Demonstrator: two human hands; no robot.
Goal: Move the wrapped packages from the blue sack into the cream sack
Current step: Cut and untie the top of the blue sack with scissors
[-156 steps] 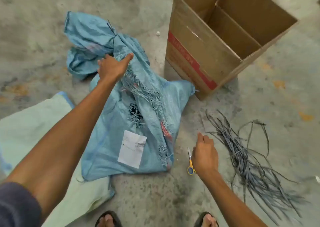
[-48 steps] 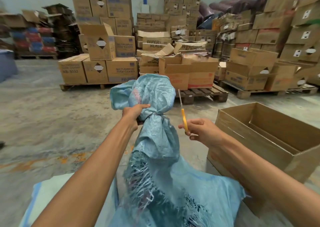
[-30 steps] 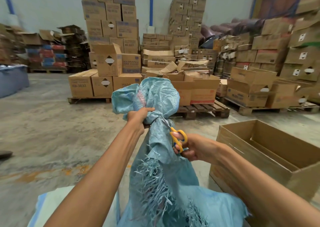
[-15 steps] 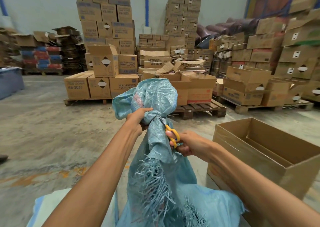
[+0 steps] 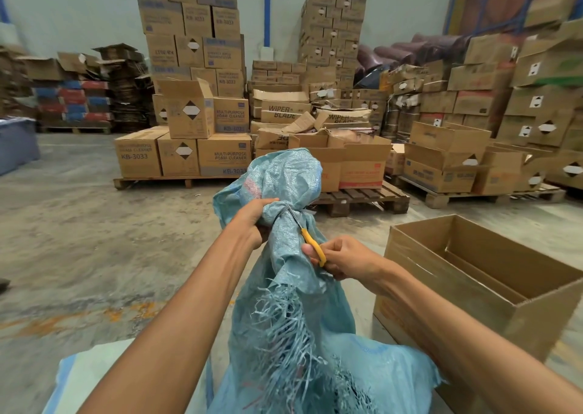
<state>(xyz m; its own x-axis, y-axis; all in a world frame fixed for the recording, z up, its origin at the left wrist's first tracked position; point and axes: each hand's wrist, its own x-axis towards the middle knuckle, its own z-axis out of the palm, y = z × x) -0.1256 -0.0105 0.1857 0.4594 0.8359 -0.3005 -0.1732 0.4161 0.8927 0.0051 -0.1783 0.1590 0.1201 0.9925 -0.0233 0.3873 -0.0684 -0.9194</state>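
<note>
Both hands work at the blue sack (image 5: 303,334), which stands upright just left of the open cardboard box (image 5: 485,290). Left hand (image 5: 252,221) grips its bunched neck; right hand (image 5: 344,257) holds yellow-handled scissors (image 5: 310,240), blades at the neck. Cream sack (image 5: 91,379) lies at the blue sack's lower left.

head cam | worn on head | faces forward and slightly down | close over raised forearms | warehouse beyond
</note>
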